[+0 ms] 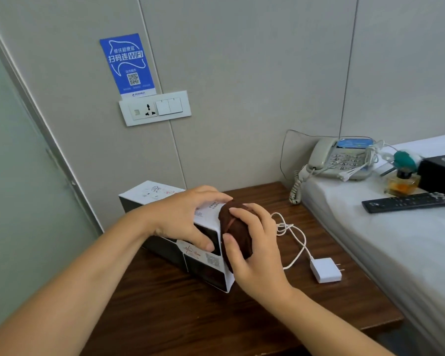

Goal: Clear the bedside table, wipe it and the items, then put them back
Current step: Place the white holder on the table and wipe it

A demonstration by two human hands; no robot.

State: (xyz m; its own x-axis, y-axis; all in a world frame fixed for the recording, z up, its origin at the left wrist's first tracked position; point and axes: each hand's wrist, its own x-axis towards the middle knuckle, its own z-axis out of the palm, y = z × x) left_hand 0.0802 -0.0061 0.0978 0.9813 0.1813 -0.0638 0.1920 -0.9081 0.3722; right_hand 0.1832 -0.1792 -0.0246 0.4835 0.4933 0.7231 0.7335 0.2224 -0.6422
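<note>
From the head view, we have the long black-and-white box (175, 235) lying on its side on the dark wooden tabletop (254, 317), near the wall. Our left hand (188, 217) lies over its top face with the fingers (211, 199) spread across the printed panel and the thumb down the near side. We judge this is a bracing grip, there to stop the box from sliding while its end is rubbed. Our right hand (252, 250) holds a bunched brown cloth (235, 232) pressed against the box's right end. The fingers curl round the wad and the thumb pins it from the front, so the cloth sits between palm and cardboard. Both forearms reach in from the lower edge of the view and the wrists are close together at that end of the box.

A white charger (325, 269) and its looped cable (292, 232) also lie on the tabletop, just right of the box, which suggests they have not been cleared away. The rest has been set aside on the bed (370, 253): a telephone (342, 160) with its coiled cord hanging over the edge, a remote control (406, 201), a small amber bottle (402, 182), a green object we cannot identify, and the corner of a black box (439, 173). We take this to be the wiping stage, with the putting-back to follow.

On the wall above are a socket-and-switch plate (154, 107) and a blue WiFi sign (127, 64).
</note>
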